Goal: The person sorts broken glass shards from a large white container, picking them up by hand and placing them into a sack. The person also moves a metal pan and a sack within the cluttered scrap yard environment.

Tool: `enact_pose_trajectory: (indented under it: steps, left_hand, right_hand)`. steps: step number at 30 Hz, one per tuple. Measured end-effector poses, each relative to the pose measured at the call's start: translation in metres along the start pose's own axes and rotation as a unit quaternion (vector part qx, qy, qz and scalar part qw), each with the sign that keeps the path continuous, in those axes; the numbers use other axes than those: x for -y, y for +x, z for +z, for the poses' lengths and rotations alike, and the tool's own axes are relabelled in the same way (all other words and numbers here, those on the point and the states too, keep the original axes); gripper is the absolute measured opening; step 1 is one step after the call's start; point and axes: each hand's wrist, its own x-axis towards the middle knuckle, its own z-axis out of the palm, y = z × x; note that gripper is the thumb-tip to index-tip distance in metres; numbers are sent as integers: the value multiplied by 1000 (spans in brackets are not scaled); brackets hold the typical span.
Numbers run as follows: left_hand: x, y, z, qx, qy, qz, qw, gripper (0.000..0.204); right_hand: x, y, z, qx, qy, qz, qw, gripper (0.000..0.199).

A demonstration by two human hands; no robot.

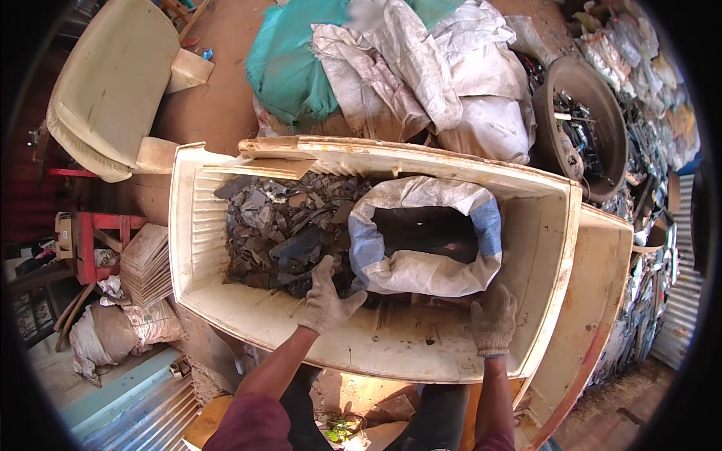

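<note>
Both of my hands wear pale, dirty knit gloves and reach into a long cream plastic tub, which looks like an old refrigerator body. My left hand is over the near edge of a heap of dark broken plastic pieces, thumb spread away from the fingers. At the near right corner of a white and blue woven sack is my right hand, its fingers loosely extended; whether it touches the sack is unclear. The sack stands in the tub's right half with its rim rolled outward and its mouth open. Its inside is dark.
Piled white sacks and a green sack lie beyond the tub. A round brown basin of scrap stands at the back right. A cream panel flanks the tub. A worn couch is at the far left.
</note>
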Motion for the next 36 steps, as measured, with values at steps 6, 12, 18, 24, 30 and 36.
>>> enact_pose_trajectory:
  steps: [6, 12, 18, 24, 30, 36]
  left_hand:
    - [14, -147, -195, 223, -3, 18, 975, 50]
    - [-18, -236, -319, 661, 199, -114, 715, 46]
    - [23, -291, -359, 639, 3, -100, 762, 37]
    - [22, -292, -365, 657, -37, -239, 714, 36]
    - [73, -104, -240, 407, -47, 34, 912, 34]
    - [173, 108, -77, 240, 253, -50, 936, 69]
  right_hand:
    - [141, -195, -112, 311, -78, 271, 908, 30]
    - [230, -302, -162, 541, -92, 323, 771, 37]
    - [234, -373, -221, 502, 90, 414, 754, 25]
    - [173, -373, -212, 692, 63, 325, 642, 26]
    - [120, -179, -93, 417, 174, 77, 889, 42]
    - [113, 8, 25, 104, -54, -254, 960, 82]
